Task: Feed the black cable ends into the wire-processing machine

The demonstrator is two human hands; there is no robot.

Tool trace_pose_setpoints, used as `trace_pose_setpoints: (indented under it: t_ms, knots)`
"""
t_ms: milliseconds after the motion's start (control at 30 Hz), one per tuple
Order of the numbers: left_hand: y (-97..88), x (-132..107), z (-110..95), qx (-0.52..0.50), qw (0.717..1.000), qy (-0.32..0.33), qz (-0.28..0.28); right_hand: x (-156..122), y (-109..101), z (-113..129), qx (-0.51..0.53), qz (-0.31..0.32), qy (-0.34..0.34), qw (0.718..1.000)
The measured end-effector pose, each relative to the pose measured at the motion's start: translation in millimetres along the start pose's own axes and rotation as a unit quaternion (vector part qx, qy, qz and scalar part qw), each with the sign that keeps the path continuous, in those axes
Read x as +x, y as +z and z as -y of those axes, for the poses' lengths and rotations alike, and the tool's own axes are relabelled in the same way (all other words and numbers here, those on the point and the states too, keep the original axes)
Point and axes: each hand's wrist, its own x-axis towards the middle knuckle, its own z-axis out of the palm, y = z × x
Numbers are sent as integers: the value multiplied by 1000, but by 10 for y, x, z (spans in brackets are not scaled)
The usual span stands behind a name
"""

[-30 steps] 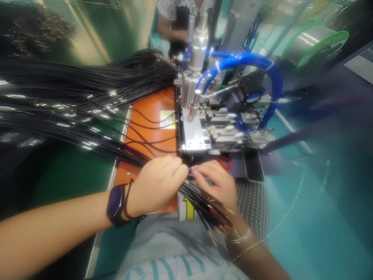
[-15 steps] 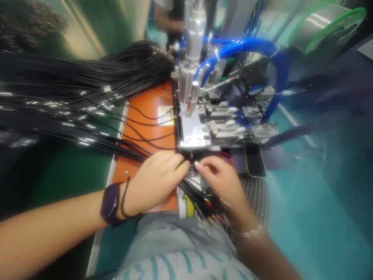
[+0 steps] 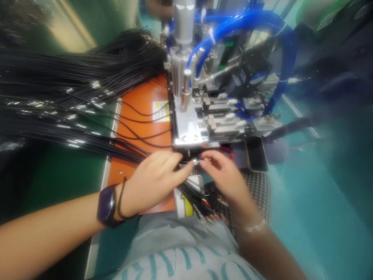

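Observation:
My left hand [image 3: 157, 175] is closed in a pinch over a black cable [image 3: 189, 161] just in front of the machine [image 3: 190, 130]; the fingers hide most of it. A small shiny metal piece [image 3: 195, 160] shows at the cable's end, beside the left thumb tip. My right hand [image 3: 225, 177] comes from the other side, thumb and forefinger closed together at this metal piece. Exactly what its fingertips grip is too small to make out. Beneath the hands lies a bundle of black cables [image 3: 189, 192], with stripped coloured wire ends [image 3: 208, 204] towards my lap.
The machine stands on an orange base [image 3: 142, 97], with blue air tubes [image 3: 250, 19] looping above. Long black cables [image 3: 72, 70] heap at the left. A phone [image 3: 257, 153] lies right of the machine. A checkered seat [image 3: 259, 194] is below. Another person's arm [image 3: 159, 9] shows behind.
The view has shifted slightly, so the machine sits higher and further left. My left thumb has stretched further right towards the metal piece. My right fingertips stay close to it.

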Motion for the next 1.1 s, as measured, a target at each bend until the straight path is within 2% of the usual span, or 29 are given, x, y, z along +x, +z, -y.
trace_pose_setpoints:
  t_ms: [167,367,533,633,767,933,1100]
  knots:
    - [2,-1,0,-8,1000,16,-6,0,78,90,-27,-6,-1,1000]
    - [-12,3,-8,3,1000,8,-8,18,278,141,-101,-83,-33,991]
    - [-4,-11,-1,-1,1000,9,-10,-32,126,55,-73,-116,-36,990]
    - [0,-12,-1,-1,1000,6,-13,-61,20,13,-50,-77,-2,996]
    - [-13,-2,-8,0,1000,6,-8,-83,30,-3,-24,-18,27,999]
    - [-43,20,-15,5,1000,5,4,-69,109,-13,10,-25,18,999]
    - [-69,49,-29,21,1000,2,12,-39,128,-38,33,-26,37,998]
